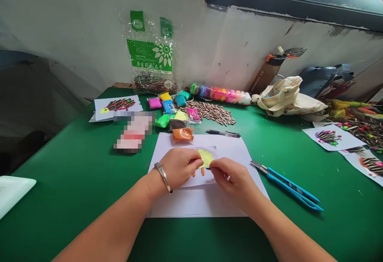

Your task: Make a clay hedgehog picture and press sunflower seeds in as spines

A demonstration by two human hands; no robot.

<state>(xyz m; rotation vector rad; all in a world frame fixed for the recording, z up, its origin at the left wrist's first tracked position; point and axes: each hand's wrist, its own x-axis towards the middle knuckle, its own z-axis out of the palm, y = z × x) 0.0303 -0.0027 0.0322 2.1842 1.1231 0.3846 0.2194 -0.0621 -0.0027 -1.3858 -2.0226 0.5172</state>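
A small white card with a yellow-green clay shape [206, 157] and orange clay feet lies on a larger white sheet [197, 202] on the green table. My left hand [179, 167], with a metal bangle on the wrist, rests curled on the card's left side. My right hand [231, 180] is closed in a pinch at the clay's right edge, holding something small and dark that I cannot name.
Small bags of coloured clay [175, 112], a heap of sunflower seeds [212, 112], a seed bag [154, 60], a pen [223, 133], two blue craft knives [289, 185], a cloth bag [285, 98], and finished seed pictures [118, 105] surround the sheet. A white tray [12, 192] sits left.
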